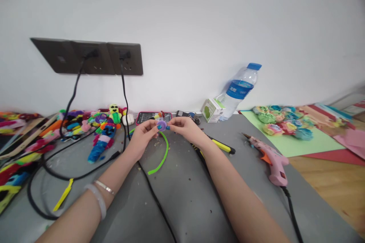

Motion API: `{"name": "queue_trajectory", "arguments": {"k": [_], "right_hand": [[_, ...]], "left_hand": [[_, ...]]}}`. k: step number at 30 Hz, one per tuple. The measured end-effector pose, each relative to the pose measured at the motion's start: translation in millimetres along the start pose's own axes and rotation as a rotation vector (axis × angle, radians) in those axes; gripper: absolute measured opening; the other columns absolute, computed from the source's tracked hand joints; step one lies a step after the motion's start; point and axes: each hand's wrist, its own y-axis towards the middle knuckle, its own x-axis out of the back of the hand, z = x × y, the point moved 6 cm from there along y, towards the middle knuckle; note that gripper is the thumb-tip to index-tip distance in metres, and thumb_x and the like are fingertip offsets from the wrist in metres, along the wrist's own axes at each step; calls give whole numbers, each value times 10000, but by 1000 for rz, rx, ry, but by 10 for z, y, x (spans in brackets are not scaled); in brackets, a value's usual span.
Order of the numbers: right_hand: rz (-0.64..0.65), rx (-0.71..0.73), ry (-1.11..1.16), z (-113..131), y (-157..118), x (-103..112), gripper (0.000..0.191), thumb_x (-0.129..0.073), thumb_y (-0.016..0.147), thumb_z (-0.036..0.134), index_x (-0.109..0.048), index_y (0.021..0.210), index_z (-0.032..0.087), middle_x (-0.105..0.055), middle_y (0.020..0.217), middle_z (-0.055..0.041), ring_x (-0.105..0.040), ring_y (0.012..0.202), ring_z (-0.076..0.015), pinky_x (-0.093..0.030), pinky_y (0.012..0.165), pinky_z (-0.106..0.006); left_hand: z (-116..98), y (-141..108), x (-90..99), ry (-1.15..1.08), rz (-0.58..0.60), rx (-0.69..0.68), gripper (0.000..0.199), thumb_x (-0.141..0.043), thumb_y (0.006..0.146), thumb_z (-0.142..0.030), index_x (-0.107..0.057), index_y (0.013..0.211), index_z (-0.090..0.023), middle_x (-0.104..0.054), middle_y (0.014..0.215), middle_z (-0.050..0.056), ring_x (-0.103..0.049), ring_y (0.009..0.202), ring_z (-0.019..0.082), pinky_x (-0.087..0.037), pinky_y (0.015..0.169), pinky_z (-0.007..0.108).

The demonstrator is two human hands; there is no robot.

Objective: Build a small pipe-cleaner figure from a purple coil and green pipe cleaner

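Note:
Between my two hands is a small round purple coil (162,125) that looks like rolled pipe cleaner. My left hand (145,135) pinches its left side between thumb and finger. From the right, the fingertips of my right hand (186,129) close on the coil's other edge. Something small and orange-white shows just above it, too small to make out. Under my hands a bright green pipe cleaner (164,155) curves across the grey table, partly hidden by my left hand. Behind them lies a phone (168,116) with a pink edge.
Pipe-cleaner figures (103,142) and black cables (75,176) fill the left. Yellow-and-black pliers (199,152) and a yellow cutter (224,146) lie beside my right arm. A pink glue gun (270,159), a water bottle (238,89), a small box (212,110) and paper flowers (275,128) are further right.

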Motion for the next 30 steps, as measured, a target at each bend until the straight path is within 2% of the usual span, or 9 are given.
{"name": "queue_trajectory", "arguments": {"k": [30], "right_hand": [[29, -8, 15, -43, 0, 3, 212, -685, 706, 341, -688, 782, 143, -632, 706, -11, -500, 621, -117, -365, 592, -256]], "left_hand": [[-1, 1, 9, 29, -2, -16, 281, -811, 647, -383, -747, 816, -168, -655, 716, 8, -511, 592, 84, -413, 574, 197]]}}
